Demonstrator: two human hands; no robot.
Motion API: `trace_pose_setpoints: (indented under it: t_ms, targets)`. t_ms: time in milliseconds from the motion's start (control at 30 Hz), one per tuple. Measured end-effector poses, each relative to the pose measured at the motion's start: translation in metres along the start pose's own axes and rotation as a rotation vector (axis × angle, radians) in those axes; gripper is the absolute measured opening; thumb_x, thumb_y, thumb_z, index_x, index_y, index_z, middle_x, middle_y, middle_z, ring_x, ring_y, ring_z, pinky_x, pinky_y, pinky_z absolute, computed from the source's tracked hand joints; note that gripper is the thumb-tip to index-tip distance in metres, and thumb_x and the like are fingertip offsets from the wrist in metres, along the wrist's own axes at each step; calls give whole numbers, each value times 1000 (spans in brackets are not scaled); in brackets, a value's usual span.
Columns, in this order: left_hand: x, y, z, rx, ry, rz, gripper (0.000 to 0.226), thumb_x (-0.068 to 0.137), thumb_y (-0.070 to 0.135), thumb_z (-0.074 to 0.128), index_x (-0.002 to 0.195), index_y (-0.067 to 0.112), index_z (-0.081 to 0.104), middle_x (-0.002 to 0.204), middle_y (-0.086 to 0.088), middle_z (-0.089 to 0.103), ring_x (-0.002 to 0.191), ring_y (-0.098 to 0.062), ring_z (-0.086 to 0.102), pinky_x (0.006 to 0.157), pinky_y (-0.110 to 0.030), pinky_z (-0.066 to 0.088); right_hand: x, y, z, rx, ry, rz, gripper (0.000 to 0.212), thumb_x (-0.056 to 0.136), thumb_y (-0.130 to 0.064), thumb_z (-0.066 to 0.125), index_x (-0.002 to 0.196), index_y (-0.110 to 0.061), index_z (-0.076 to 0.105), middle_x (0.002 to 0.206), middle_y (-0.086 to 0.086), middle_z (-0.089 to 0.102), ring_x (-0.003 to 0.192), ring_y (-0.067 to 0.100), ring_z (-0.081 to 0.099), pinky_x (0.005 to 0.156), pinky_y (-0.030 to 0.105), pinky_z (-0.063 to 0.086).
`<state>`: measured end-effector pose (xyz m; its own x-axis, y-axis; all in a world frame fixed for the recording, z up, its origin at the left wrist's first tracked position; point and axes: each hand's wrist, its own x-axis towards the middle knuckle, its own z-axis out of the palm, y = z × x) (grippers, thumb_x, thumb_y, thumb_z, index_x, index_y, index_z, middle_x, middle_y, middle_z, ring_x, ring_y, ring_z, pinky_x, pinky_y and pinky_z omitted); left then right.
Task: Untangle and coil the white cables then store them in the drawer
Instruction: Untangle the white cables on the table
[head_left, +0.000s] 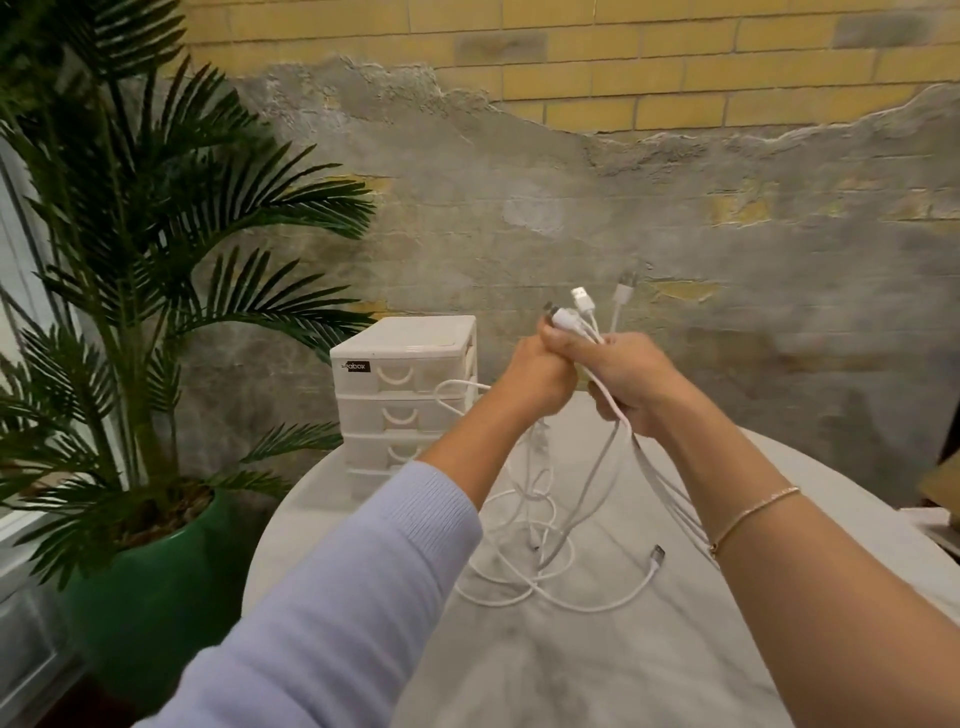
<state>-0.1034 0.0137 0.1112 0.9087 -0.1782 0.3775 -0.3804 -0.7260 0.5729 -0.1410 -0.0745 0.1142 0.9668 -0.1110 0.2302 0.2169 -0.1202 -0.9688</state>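
Cables, white, tangled: held over table, uncoiled.
Loose loops of the white cables (540, 566) lay on the table (675, 649); strands ran steeply up to both raised hands. Left hand (540, 374) and right hand (631, 382) each gripped the bundle, plugs pointing upward. Untangling appeared barely begun; coiling and storing remained. Beyond, drawer unit (405, 384) stood closed.

Cable loops (540, 566) before drawer unit (405, 395)

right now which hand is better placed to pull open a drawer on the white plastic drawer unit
Probably left: the left hand is beside the white plastic drawer unit; the right hand is farther. Both grip the white cables.
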Motion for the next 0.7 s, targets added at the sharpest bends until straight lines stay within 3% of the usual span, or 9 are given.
trace_pose_setpoints:
  t_ms: [133, 233, 333, 400, 500, 567, 633, 700]
  targets:
    - [-5, -22, -5, 20, 21, -17, 34, 97, 9, 40, 130, 5, 47, 127, -16, 56, 115, -31, 54, 82, -28, 41, 0, 3, -8, -178, -107, 24, 33, 86, -24, 68, 58, -17, 52, 35, -5, 35, 29, 8, 27, 34, 16, 21]
    - [-6, -38, -9, -24, 53, -17, 21, 99, 19, 43, 116, 10, 52, 113, -14, 61, 102, -30, 56, 74, -31, 40, 3, 2, -16, -96, 94, -23, 27, 91, -19, 60, 64, -16, 54, 34, -7, 37, 30, 6, 31, 33, 16, 24]
    - [-11, -49, -10, 6, 32, 15, 24, 98, 31, 46, 107, 11, 58, 102, -8, 63, 93, -25, 55, 71, -28, 36, 8, -1, -28, 7, 301, -40, 27, 93, -20, 56, 67, -18, 52, 50, -2, 41, 44, 10, 35, 43, 22, 28]
    - [-15, -59, -10, 90, 42, 9, 25, 97, 34, 47, 103, 14, 60, 92, -3, 62, 93, -24, 57, 73, -29, 35, 13, -4, -42, 55, 431, -43, 23, 94, -24, 54, 72, -16, 52, 60, -1, 41, 52, 12, 35, 51, 25, 31]
    - [-18, -82, -11, 178, 74, -49, 19, 95, 37, 50, 93, 21, 60, 89, 1, 64, 95, -23, 58, 85, -32, 39, 22, -8, -68, 122, 598, -68, 17, 95, -29, 52, 96, -12, 56, 72, 0, 49, 63, 12, 45, 71, 32, 39]
    - [-21, -95, -11, 154, 83, -76, 17, 92, 38, 53, 89, 24, 61, 91, 2, 66, 96, -21, 59, 88, -32, 39, 27, -8, -86, 111, 704, -77, 28, 95, -33, 51, 107, -8, 59, 87, 6, 57, 78, 18, 51, 79, 34, 41]
    - [-24, -105, -11, 131, 67, -89, 17, 89, 40, 57, 86, 25, 64, 92, 4, 67, 95, -18, 59, 87, -32, 42, 30, -6, -104, 116, 798, -79, 30, 94, -36, 50, 103, -9, 60, 95, 6, 59, 87, 19, 50, 79, 32, 41]
    - [-27, -116, -13, 112, 16, -123, 21, 87, 44, 60, 80, 25, 64, 86, 5, 66, 89, -16, 60, 82, -32, 46, 32, -6, -120, 190, 868, -53, 30, 93, -38, 48, 98, -10, 60, 85, -3, 54, 88, 17, 49, 79, 26, 42]
